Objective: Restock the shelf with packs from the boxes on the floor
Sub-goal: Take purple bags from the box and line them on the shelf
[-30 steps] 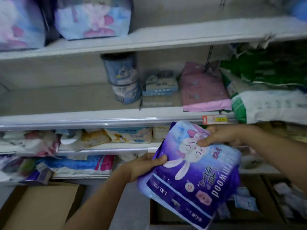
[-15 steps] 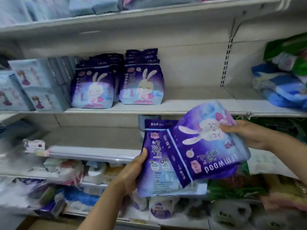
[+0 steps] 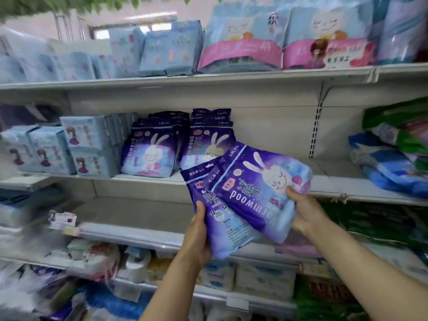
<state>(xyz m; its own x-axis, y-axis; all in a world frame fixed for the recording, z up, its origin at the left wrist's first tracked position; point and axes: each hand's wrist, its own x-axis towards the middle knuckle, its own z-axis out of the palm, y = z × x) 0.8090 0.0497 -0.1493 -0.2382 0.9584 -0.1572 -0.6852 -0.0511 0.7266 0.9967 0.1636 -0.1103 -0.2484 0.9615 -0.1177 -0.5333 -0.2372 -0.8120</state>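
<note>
Gripping two overlapped purple packs (image 3: 250, 193): left hand (image 3: 198, 237) at seven o'clock, right hand (image 3: 305, 212) at four, thumbs on front; held before middle shelf (image 3: 324, 181), matching packs (image 3: 150, 154) at ten o'clock

Green leaves (image 3: 129, 2) above shelving

Held packs (image 3: 250, 193) before shelf (image 3: 324, 181), seemingly right of stocked packs (image 3: 148, 154).

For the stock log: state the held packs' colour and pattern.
Packs: purple, white rabbit print; head view.
</note>
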